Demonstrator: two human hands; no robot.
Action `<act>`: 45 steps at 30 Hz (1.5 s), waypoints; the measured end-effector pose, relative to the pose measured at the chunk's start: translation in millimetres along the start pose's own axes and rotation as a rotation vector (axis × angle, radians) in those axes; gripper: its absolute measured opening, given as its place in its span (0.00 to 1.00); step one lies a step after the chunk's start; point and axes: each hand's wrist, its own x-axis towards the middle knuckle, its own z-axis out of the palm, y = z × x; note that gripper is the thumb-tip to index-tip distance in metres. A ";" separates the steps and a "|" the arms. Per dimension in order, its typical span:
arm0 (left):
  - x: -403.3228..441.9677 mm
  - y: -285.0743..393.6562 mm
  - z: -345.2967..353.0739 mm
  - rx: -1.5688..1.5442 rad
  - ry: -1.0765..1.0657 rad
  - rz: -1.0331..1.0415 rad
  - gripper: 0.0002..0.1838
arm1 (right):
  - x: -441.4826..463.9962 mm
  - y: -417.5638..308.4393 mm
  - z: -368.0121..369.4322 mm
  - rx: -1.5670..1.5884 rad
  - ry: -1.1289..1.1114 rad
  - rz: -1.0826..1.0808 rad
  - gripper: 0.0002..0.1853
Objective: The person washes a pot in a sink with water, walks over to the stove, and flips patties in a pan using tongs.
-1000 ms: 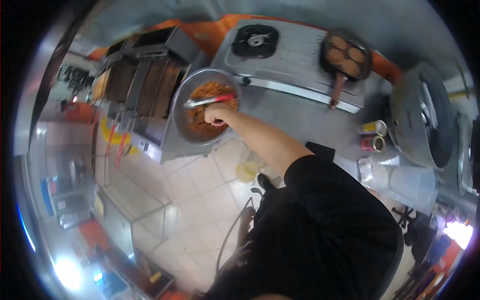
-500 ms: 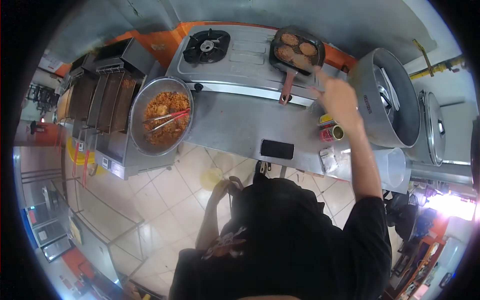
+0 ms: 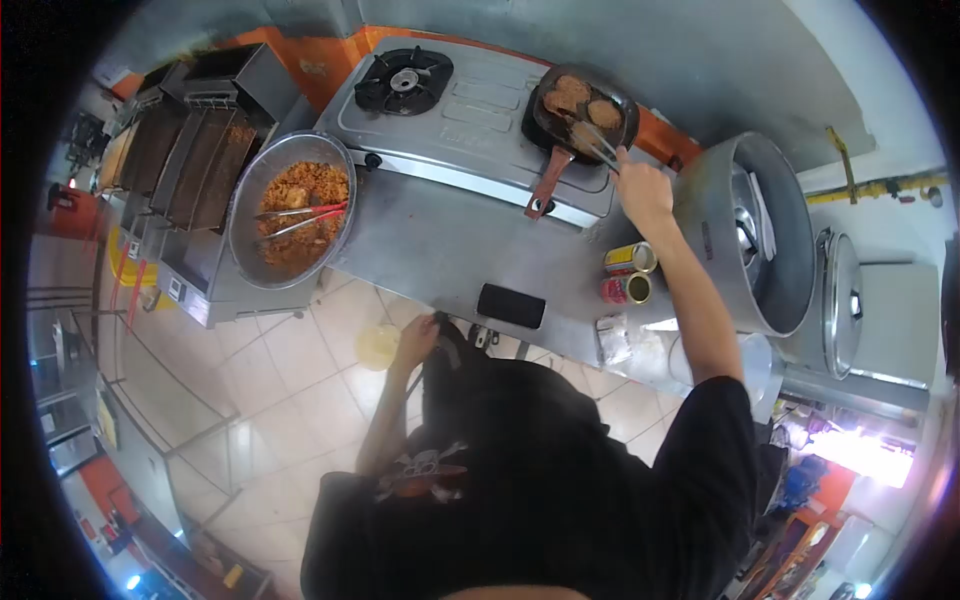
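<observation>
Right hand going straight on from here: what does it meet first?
Beyond the tongs it holds, the right hand would likely meet the black pan first, though depth is unclear.

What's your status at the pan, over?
Right hand gripping metal tongs. Tips at patties in pan. Left hand near counter, grip unclear. Nothing visibly blocking pan.

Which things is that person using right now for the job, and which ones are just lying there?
In use:
metal tongs, in the right hand
brown patties
black pan
stove, under the pan

Probably just lying there:
phone
yellow can
red can
big pot
</observation>
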 end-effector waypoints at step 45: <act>-77.1 -122.8 -3.7 -0.382 -0.274 -0.708 0.17 | 52.1 30.9 26.3 0.076 -0.023 0.249 0.25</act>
